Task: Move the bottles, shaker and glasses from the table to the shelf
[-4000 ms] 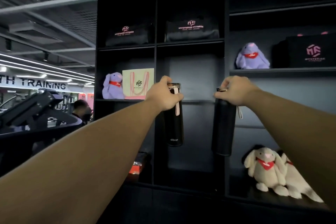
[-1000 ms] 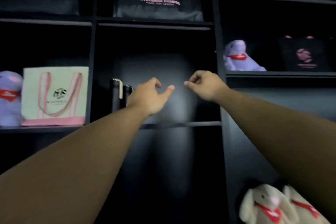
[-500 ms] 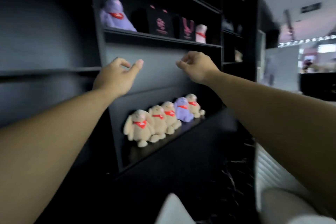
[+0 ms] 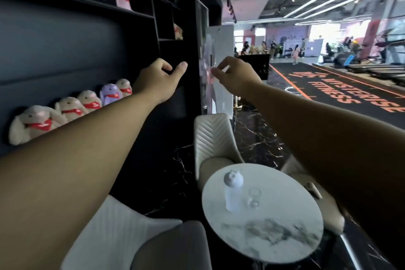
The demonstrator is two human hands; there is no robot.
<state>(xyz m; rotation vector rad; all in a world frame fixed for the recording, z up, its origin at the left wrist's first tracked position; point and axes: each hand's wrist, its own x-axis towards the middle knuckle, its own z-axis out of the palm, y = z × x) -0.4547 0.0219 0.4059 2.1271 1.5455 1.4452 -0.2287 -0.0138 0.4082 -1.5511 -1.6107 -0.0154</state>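
A round white marble table (image 4: 274, 239) stands low at the right. On it stand a white shaker (image 4: 233, 193) with a domed lid and, just to its right, a clear glass (image 4: 253, 198). The black shelf unit (image 4: 87, 9) fills the left side. My left hand (image 4: 158, 79) hovers in the air in front of the shelf, fingers loosely curled and holding nothing. My right hand (image 4: 235, 74) is raised beside it, also with nothing in it, thumb and fingers near each other. Both hands are far above the table. The two black bottles are out of view.
A row of plush toys (image 4: 65, 108) with red scarves sits on a low shelf. Cream chairs (image 4: 212, 138) surround the table; another chair back (image 4: 122, 232) is at the bottom left. Gym floor, treadmills and people lie at the far right.
The two black bottles went from my hands onto the shelf. My view has swung right, away from the shelf; the table with shaker and glass has come into sight. Both hands stay raised.
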